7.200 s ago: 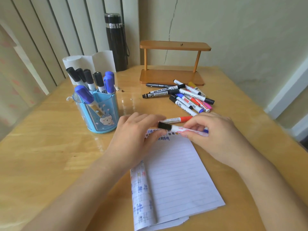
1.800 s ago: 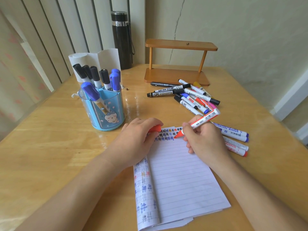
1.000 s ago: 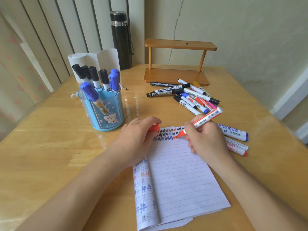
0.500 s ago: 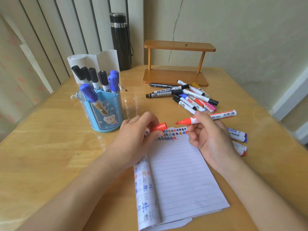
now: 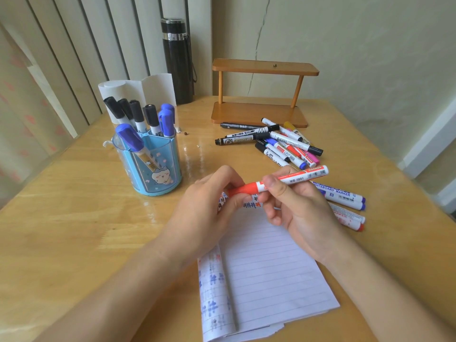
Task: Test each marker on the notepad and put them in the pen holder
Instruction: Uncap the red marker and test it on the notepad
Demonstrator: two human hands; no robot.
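One marker in hand: the red marker (image 5: 293, 178) hangs just above the far end of the notepad (image 5: 266, 267), near the middle of the table (image 5: 74, 218).
Long axis: nearly level, running left to right across the person, with the cap end to the left and the tail end to the right and slightly higher.
Cap: the red cap (image 5: 246, 188) covers the tip; I cannot tell whether it is pushed fully home.
Left hand: the left hand (image 5: 207, 208) pinches the cap, thumb and fingers curled round it.
Right hand: the right hand (image 5: 298, 213) grips the white barrel just beside the cap, fingers clamped on it.
Pen holder: the pen holder (image 5: 138, 178) stands toward the far left corner, left of both hands. The left hand is nearer, and the cap end points roughly that way.
Likely next: seat the cap, then turn the marker from level to upright to drop it in.
Loose markers: a pile of markers (image 5: 283, 144) lies toward the far edge, and more lie just beside the right hand.
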